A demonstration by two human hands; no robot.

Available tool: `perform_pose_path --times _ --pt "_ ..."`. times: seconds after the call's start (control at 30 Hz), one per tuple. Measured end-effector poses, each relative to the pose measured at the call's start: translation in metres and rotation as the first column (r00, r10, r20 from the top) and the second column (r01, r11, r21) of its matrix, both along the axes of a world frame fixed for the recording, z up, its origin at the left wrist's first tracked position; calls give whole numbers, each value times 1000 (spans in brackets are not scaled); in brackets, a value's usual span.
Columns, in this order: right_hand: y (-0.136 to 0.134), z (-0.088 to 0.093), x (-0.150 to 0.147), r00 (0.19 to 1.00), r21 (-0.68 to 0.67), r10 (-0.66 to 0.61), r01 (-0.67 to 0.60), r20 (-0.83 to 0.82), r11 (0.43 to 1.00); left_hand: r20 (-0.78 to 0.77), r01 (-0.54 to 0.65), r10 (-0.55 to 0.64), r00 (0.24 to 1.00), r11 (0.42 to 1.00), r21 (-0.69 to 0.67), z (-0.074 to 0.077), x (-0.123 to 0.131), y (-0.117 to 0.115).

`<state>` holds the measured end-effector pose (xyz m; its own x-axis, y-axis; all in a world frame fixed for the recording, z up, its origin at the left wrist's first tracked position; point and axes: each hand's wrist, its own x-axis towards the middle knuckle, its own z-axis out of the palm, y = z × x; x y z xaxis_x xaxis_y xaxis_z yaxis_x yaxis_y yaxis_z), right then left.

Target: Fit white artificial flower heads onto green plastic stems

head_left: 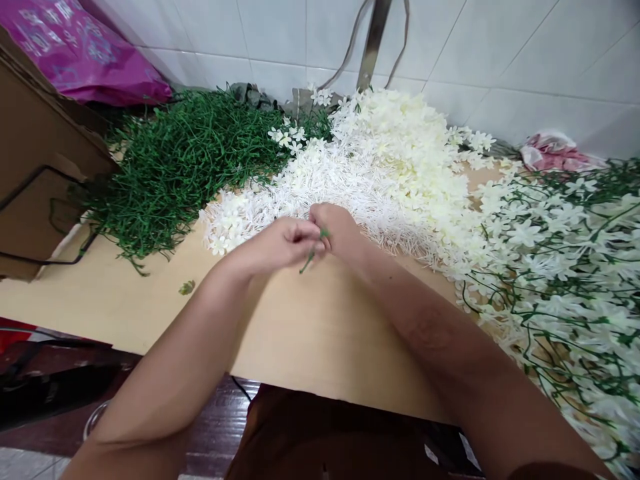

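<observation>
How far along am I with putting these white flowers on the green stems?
Done: a heap of finished flowered stems lies at the right of the table. In hand: your left hand and right hand meet on one green stem. Left: a big pile of bare green stems and a wide heap of loose white flowers. Roughly midway, at a guess.

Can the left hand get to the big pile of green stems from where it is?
Probably yes. The left hand is pinching a green stem, and only bare table lies between it and the green stem pile.
</observation>
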<state>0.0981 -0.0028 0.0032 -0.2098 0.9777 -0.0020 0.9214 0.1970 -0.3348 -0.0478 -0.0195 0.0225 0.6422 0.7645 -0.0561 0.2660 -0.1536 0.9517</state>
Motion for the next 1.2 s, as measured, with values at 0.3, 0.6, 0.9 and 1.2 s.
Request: perform_pose_path --times 0.3,0.6,0.9,1.2 --pt "5 -1 30 871 -61 -18 -14 -491 998 -361 231 -152 920 955 186 -9 5 -7" --pt "-2 18 46 728 -42 63 -125 -682 991 125 -470 457 881 875 112 -12 6 9" --pt "-7 13 33 694 113 211 -185 -689 976 278 -541 534 799 839 -56 -13 16 10" --pt "-6 8 22 468 98 185 -203 -864 974 369 -515 551 748 833 -201 -1 18 2"
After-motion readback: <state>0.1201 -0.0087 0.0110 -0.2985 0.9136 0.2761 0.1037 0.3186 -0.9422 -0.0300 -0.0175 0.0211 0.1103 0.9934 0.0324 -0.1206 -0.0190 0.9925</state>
